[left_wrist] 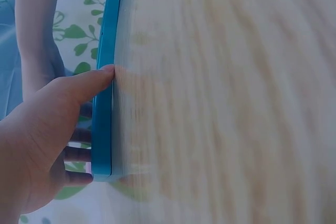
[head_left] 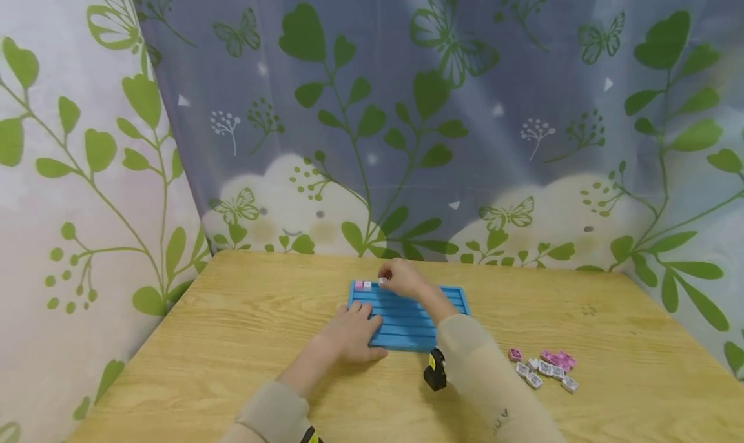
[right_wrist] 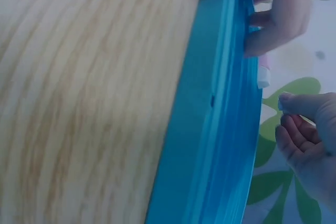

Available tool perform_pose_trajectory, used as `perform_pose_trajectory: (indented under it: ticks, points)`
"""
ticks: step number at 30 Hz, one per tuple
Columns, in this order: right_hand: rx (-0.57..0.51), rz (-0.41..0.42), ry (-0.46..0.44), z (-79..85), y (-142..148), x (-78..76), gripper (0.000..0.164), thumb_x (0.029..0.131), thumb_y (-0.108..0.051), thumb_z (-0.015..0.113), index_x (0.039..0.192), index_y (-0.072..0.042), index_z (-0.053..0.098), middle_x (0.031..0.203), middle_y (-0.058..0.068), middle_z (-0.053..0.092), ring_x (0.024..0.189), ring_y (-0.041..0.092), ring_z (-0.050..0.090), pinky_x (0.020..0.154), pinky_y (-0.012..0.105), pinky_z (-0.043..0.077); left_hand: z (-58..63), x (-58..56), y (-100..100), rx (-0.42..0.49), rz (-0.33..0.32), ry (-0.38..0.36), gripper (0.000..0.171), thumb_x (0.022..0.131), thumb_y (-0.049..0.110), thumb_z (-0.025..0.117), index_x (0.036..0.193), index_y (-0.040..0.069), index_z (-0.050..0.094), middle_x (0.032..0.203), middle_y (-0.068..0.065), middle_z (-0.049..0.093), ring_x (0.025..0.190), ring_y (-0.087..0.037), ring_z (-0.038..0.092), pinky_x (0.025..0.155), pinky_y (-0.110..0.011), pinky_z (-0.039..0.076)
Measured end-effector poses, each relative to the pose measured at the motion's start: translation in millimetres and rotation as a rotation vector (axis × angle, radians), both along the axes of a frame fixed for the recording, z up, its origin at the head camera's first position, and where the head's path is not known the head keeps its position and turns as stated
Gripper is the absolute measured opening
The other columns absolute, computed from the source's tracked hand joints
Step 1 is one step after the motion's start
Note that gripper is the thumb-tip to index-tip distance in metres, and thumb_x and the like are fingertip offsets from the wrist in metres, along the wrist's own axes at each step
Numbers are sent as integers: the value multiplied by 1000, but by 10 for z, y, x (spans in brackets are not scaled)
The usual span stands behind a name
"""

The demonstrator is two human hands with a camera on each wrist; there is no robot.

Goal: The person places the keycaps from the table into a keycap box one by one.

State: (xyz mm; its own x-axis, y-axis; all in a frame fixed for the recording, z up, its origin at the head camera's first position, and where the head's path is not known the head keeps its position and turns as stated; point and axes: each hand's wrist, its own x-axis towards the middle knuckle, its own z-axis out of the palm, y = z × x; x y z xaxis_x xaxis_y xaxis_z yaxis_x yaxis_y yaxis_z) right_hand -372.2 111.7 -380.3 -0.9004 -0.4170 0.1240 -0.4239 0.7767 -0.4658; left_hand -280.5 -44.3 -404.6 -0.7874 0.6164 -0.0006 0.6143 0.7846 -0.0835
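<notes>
A blue ridged tray [head_left: 407,327] lies on the wooden table. My left hand [head_left: 351,334] holds its near left corner, the thumb [left_wrist: 94,83] against the front side and the other fingers over the top. At the tray's far edge, my right hand [head_left: 403,278] pinches a small white block [head_left: 382,281] between thumb and fingertips, also seen in the right wrist view. Left of it, a pink block [head_left: 358,286] and a white block [head_left: 367,286] sit side by side in the farthest row.
On the table [head_left: 261,307] to the right of the tray lies a loose group of small blocks, several white [head_left: 544,367] and several pink [head_left: 559,359], with dark marks on some. A curtain [head_left: 372,139] printed with leaves and butterflies hangs behind the table.
</notes>
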Motion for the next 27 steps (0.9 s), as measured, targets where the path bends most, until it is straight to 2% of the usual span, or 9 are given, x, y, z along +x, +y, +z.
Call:
perform_pose_trajectory:
  ticks: [4, 11, 17, 27]
  points:
    - [39, 1, 21, -52, -44, -1, 15, 85, -6, 65, 99, 0, 66, 92, 9, 63, 83, 20, 58, 74, 34, 47, -8, 9, 25, 4, -5, 7, 56, 85, 59, 52, 120, 15, 55, 119, -9, 48, 111, -26, 41, 88, -44, 37]
    - [90, 11, 57, -127, -79, -9, 13, 85, -3, 63, 97, 0, 65, 90, 11, 63, 79, 21, 57, 71, 35, 47, -21, 27, 42, -6, -10, 4, 60, 86, 60, 49, 126, 15, 53, 125, -11, 46, 115, -28, 40, 92, -45, 36]
    - [115, -14, 44, -162, -93, -28, 13, 87, -4, 61, 99, -1, 65, 93, 10, 63, 82, 22, 58, 73, 34, 48, -33, 19, 45, 14, -6, -10, 62, 86, 60, 50, 127, 14, 52, 128, -11, 45, 118, -29, 39, 95, -47, 34]
    - [108, -2, 42, -183, -139, -73, 15, 88, -5, 61, 101, -2, 66, 95, 10, 62, 88, 23, 58, 77, 35, 47, -20, -7, -2, 14, 5, -4, 60, 86, 59, 51, 127, 14, 53, 129, -12, 45, 119, -30, 39, 94, -49, 35]
